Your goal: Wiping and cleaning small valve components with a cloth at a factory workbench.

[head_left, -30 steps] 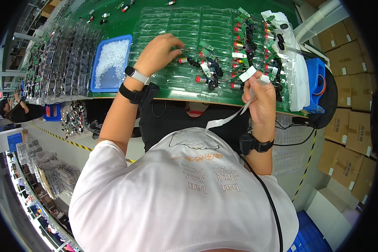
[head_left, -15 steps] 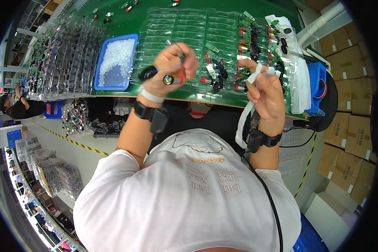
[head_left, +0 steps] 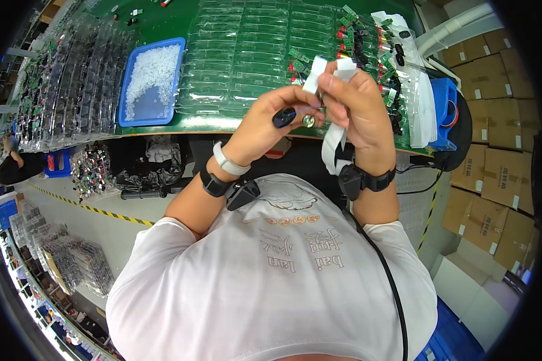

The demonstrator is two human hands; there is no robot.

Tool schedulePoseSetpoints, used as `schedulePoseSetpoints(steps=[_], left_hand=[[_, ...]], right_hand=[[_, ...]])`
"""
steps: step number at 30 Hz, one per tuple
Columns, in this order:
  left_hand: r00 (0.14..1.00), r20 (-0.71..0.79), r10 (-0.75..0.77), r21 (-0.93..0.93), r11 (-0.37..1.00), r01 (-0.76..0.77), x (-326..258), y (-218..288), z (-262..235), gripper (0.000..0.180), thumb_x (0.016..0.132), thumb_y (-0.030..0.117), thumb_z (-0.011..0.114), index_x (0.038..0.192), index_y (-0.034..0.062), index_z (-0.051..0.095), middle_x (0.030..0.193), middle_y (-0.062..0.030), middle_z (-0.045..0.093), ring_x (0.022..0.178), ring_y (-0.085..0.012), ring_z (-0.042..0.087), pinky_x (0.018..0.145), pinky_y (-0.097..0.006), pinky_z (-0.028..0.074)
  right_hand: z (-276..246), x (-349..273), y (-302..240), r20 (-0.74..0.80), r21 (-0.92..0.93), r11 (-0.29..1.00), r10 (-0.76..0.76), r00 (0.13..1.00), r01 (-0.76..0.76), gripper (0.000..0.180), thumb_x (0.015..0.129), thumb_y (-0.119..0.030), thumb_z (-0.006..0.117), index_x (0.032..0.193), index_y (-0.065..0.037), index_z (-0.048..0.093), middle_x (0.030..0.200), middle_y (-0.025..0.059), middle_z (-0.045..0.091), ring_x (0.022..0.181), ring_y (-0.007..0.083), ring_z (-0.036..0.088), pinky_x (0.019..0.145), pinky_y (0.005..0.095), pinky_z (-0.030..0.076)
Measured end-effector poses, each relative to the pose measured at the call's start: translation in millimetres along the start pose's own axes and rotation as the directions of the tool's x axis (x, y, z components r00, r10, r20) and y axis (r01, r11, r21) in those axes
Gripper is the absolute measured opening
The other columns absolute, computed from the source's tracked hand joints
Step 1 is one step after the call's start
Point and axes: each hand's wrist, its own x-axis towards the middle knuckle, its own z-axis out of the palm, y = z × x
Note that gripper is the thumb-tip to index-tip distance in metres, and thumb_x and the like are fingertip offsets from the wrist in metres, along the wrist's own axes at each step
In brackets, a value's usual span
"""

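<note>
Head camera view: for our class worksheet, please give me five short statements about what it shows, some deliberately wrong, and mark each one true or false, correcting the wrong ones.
1. The left hand is nearer to the blue tray than the right hand is. True.
2. The left hand is empty. False: it holds a small round-ended cylinder.
3. The blue tray holds red pieces. False: the small pieces in it are white.
4. The right hand holds a white strip. True.
5. A white band and a black strap are on the left forearm. True.
</note>
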Motion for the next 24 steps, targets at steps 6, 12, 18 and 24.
schedulePoseSetpoints(steps=[6,12,18,24], left_hand=[[0.934,-0.2,0.297,0.224,0.942,-0.251,-8.0,-1.5,7.7,0.035,0.083,0.003,0.065,0.115,-0.0006,0.051,0.102,-0.0068,0.061,0.095,-0.0161,0.062,0.083,-0.026,0.048],[0.921,-0.246,0.302,0.465,0.871,-0.161,-7.3,10.2,-2.3,0.032,0.082,0.009,0.068,0.111,-0.0029,0.059,0.102,-0.0091,0.064,0.089,-0.0129,0.062,0.078,-0.025,0.049],[0.913,-0.32,0.253,0.353,0.926,-0.133,-4.9,12.3,-16.2,0.027,0.086,0.009,0.065,0.11,-0.0037,0.063,0.094,-0.0101,0.067,0.085,-0.0126,0.065,0.074,-0.024,0.051],[0.837,-0.39,0.383,0.304,0.912,-0.276,-4.7,12.5,-11.0,0.024,0.088,0.006,0.062,0.11,-0.0024,0.064,0.092,-0.0087,0.069,0.083,-0.0117,0.066,0.072,-0.022,0.052]], right_hand=[[12.5,14.6,12.2,-0.106,0.016,1.0,-0.007,0.994,0.009,0.011,0.086,-0.013,0.063,0.092,-0.006,0.059,0.066,-0.0019,0.053,0.049,0.0019,0.039,0.038,0.0169,0.027],[22.7,24.0,12.7,-0.068,0.093,0.995,-0.03,0.997,0.036,0.012,0.086,-0.015,0.063,0.093,-0.006,0.058,0.076,-0.0011,0.055,0.054,0.0023,0.041,0.039,0.0159,0.029],[19.2,23.7,17.3,-0.075,0.039,0.999,0.005,0.997,-0.003,0.014,0.085,-0.015,0.064,0.094,-0.006,0.058,0.077,-0.0005,0.055,0.06,0.0031,0.045,0.041,0.0159,0.032],[20.8,14.1,28.0,-0.256,-0.137,0.99,-0.058,0.965,0.023,0.014,0.085,-0.015,0.064,0.093,-0.004,0.061,0.081,0.0005,0.058,0.066,0.0047,0.051,0.043,0.0178,0.036]])
